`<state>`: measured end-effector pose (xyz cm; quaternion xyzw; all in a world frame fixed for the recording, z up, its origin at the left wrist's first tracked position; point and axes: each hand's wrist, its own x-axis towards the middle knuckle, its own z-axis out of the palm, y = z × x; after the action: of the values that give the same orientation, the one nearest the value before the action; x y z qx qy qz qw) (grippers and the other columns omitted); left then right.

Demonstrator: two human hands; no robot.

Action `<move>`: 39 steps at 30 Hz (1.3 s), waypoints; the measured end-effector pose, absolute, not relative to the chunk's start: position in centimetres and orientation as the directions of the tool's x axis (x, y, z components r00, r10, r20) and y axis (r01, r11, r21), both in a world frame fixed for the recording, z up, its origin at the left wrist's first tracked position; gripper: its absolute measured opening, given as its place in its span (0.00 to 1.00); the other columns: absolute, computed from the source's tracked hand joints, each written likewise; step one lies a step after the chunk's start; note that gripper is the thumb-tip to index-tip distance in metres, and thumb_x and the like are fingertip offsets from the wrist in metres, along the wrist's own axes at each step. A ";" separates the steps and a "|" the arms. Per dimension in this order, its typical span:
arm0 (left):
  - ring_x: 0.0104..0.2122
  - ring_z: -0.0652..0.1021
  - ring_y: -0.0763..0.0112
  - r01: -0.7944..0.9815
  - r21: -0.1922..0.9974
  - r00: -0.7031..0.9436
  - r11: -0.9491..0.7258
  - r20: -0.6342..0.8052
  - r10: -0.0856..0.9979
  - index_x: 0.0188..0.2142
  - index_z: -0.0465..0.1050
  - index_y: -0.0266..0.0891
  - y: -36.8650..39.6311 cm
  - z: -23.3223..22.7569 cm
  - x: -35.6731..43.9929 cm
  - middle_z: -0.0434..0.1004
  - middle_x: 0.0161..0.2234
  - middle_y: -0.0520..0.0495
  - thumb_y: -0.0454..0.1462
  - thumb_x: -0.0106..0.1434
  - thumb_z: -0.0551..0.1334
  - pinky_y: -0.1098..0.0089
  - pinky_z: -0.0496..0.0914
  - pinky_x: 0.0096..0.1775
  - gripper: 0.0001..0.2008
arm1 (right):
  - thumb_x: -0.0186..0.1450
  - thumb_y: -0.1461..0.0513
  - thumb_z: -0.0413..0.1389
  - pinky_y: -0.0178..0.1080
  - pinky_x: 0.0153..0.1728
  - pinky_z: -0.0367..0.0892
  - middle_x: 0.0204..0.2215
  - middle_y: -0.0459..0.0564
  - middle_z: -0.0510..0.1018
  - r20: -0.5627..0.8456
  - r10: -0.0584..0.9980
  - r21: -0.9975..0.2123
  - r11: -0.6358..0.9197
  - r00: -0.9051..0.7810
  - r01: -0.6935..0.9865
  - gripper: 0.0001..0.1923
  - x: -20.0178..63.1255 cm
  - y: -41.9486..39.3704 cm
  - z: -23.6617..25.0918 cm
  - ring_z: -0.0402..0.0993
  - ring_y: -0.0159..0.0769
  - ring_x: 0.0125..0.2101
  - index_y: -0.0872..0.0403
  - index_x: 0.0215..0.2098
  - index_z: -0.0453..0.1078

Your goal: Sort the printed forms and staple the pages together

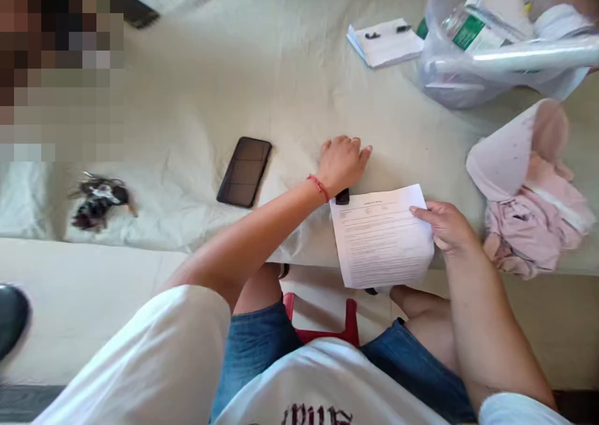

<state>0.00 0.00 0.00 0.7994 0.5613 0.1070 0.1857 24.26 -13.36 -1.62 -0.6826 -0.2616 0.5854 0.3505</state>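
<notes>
My right hand pinches the right edge of a printed paper sheet, thumb on top. The sheet's lower part hangs past the table edge above my lap. A small black object, maybe a clip, sits at its upper left corner. Just beyond that corner my left hand rests palm down on the table, fingers slightly bent and thumb apart, with nothing seen in it. To the left of that hand lies a dark phone.
A covered table spans the view. Keys lie left. At the back right are a paper stack and a clear plastic bag of items. Pink cloth lies right. Below is a red stool.
</notes>
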 end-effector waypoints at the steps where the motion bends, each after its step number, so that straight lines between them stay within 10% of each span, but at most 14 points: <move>1: 0.68 0.80 0.44 0.856 0.423 0.344 -0.295 -0.041 0.938 0.60 0.81 0.30 -0.1 -0.1 -0.2 0.86 0.61 0.30 0.42 0.86 0.49 0.47 0.70 0.69 0.25 | 0.31 0.41 0.87 0.36 0.30 0.78 0.29 0.49 0.89 -0.610 0.773 -0.789 -0.614 0.173 -0.040 0.37 24.5 -13.4 -1.8 0.82 0.36 0.27 0.51 0.31 0.86; 13: 0.67 0.79 0.46 0.865 0.438 0.278 -0.246 -0.009 0.960 0.61 0.81 0.38 -0.7 -1.5 -0.4 0.87 0.61 0.33 0.25 0.73 0.50 0.44 0.67 0.68 0.27 | 0.37 0.43 0.87 0.42 0.34 0.82 0.32 0.50 0.90 -0.601 0.782 -0.793 -0.609 0.168 -0.003 0.34 25.3 -13.7 -2.5 0.87 0.43 0.30 0.50 0.34 0.84; 31: 0.65 0.78 0.39 0.853 0.463 0.291 -0.239 -0.042 0.956 0.53 0.81 0.38 -0.5 -1.0 -0.2 0.84 0.61 0.30 0.40 0.84 0.52 0.45 0.73 0.61 0.19 | 0.43 0.45 0.85 0.44 0.42 0.82 0.35 0.50 0.91 -0.620 0.780 -0.769 -0.625 0.079 0.132 0.30 26.1 -12.7 -0.3 0.87 0.44 0.34 0.51 0.36 0.86; 39: 0.43 0.82 0.54 0.546 0.830 0.121 -0.109 0.050 0.991 0.35 0.72 0.44 1.2 -1.6 -2.8 0.83 0.39 0.41 0.44 0.83 0.59 0.55 0.74 0.51 0.17 | 0.56 0.46 0.82 0.47 0.45 0.85 0.38 0.52 0.92 -0.628 0.762 -0.778 -0.608 -0.159 0.159 0.22 27.4 -13.7 1.4 0.91 0.51 0.41 0.50 0.39 0.88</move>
<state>-2.80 1.16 -1.61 0.6681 0.5754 0.3290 0.3381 27.38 -13.74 1.39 -0.6067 -0.3794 0.6602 0.2285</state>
